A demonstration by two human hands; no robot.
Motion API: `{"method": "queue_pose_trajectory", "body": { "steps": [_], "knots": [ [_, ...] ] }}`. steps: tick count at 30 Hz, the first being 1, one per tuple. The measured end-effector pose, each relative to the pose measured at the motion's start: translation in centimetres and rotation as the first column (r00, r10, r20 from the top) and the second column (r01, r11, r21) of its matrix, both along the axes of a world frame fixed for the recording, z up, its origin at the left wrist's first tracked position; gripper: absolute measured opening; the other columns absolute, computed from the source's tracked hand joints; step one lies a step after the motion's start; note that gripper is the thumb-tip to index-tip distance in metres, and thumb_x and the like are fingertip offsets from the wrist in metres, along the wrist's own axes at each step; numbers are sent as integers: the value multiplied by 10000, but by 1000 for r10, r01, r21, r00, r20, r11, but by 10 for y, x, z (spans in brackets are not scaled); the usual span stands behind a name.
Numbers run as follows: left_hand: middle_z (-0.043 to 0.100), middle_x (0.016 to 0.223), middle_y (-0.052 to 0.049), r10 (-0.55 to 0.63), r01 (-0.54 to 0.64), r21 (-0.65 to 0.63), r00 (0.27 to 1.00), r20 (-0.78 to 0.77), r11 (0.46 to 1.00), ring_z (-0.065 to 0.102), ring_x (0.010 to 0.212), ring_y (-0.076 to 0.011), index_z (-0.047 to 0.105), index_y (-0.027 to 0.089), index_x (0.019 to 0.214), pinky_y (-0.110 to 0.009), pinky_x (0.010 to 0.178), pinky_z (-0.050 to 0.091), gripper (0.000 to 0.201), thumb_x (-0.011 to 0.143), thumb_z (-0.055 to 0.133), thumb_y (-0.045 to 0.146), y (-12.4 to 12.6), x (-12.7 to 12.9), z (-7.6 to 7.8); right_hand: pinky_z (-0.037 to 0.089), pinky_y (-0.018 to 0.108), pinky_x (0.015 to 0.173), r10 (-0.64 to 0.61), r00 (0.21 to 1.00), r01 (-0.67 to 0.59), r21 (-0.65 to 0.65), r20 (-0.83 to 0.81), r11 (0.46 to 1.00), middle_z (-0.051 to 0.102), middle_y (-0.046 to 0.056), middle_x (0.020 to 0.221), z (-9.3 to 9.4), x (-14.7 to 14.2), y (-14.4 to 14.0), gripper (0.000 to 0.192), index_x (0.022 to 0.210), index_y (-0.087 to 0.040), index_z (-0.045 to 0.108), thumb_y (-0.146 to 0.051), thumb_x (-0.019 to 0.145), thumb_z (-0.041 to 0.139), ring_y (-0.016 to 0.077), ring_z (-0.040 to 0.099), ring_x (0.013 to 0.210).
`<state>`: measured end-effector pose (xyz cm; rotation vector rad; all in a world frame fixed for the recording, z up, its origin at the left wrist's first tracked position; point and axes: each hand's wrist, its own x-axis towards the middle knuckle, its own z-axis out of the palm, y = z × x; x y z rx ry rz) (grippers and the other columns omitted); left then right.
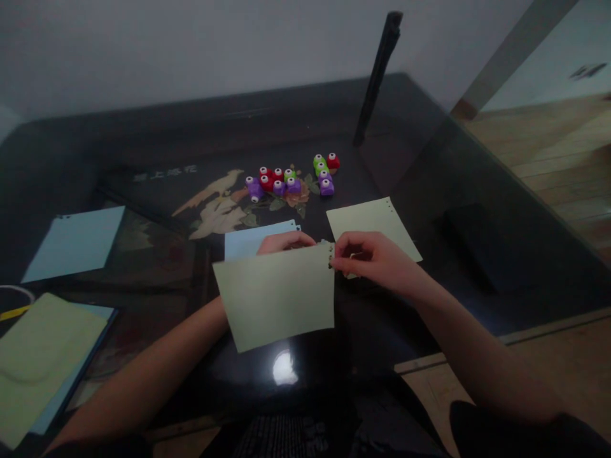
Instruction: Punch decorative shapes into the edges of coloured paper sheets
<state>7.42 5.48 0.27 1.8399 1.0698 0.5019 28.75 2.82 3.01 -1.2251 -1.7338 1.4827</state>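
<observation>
Held item: one pale green paper sheet (pixel 279 296), raised just above the dark glossy tabletop (pixel 477 191), small punched holes along its upper right edge. The left hand (pixel 285 242) sits behind the sheet's top edge, fingers curled over it. The right hand (pixel 370 257) pinches the sheet's upper right corner; whether a small tool sits inside that hand cannot be told.

Loose sheets lying flat: one light blue sheet (pixel 248 240) directly behind the left hand, one pale green sheet (pixel 377 222) under the right hand, one light blue sheet (pixel 74 243) far left. At the near left corner, one pale green sheet (pixel 38 356) lies atop another blue one.

Small craft punches (pixel 291 178): about ten, in two clusters beyond the sheets; purple, red and green, each with a white button.

One dark slanted post (pixel 377 76) rises behind the punches.
</observation>
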Motion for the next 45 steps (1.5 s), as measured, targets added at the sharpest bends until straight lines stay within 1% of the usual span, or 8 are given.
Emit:
{"method": "queue_pose_trajectory", "body": {
  "steps": [3,7,14,22,27,32,38,45],
  "knots": [
    [664,788,-10,43,-30,164,996,-81,986,592,709,-150,666,160,852,-275,658,479,103,849,613,248,11,6,-1,428,236,595,132,989,-132,-16,61,991,611,5,725,3,2,-2,105,754,-151,600,-243,790,636,104,546,643],
    [668,788,-9,18,67,367,975,-223,928,586,708,-146,665,169,835,-256,670,446,84,829,580,170,27,14,-2,429,236,601,217,972,-214,-39,92,976,634,19,758,5,-1,-7,100,770,-146,603,-238,798,629,107,553,653],
    [663,844,-33,-57,252,441,911,-408,862,606,796,-181,651,173,864,-272,705,445,123,852,531,149,32,20,-5,427,236,608,213,974,-212,-23,75,977,638,17,754,4,-2,-9,103,772,-144,606,-240,802,628,109,559,657],
    [620,782,-20,-48,251,447,908,-417,859,581,755,-181,599,177,819,-264,650,423,31,828,571,167,29,22,-5,440,251,620,241,968,-237,-56,64,970,622,9,742,4,0,-8,74,755,-160,583,-212,793,618,112,564,657],
    [641,822,-15,-14,126,383,959,-282,915,591,769,-172,607,192,892,-271,692,443,82,840,543,184,29,12,-2,453,263,621,187,982,-186,-136,-2,973,628,-4,667,0,3,-7,73,775,-173,545,-214,801,599,127,609,637],
    [676,842,-37,1,-1,-7,1000,-22,1000,598,648,-134,608,157,956,-245,589,465,231,911,450,319,21,-16,11,403,238,537,34,999,-32,-76,30,997,614,-26,589,-2,8,-1,76,804,-177,548,-226,789,604,102,544,532],
    [691,883,-28,-107,108,-5,972,-210,994,616,787,-151,669,184,960,-248,695,456,259,891,497,364,10,-48,32,414,241,520,-123,991,125,-25,54,992,609,-23,572,-9,13,10,137,793,-166,566,-283,765,633,95,516,506],
    [580,578,25,-120,97,-103,964,-238,990,558,537,-123,656,163,803,-217,532,421,277,845,545,413,14,-67,32,431,237,489,-272,961,268,-89,-47,959,642,12,623,-18,14,14,237,844,-159,595,-368,752,660,115,566,531]
  ]
}}
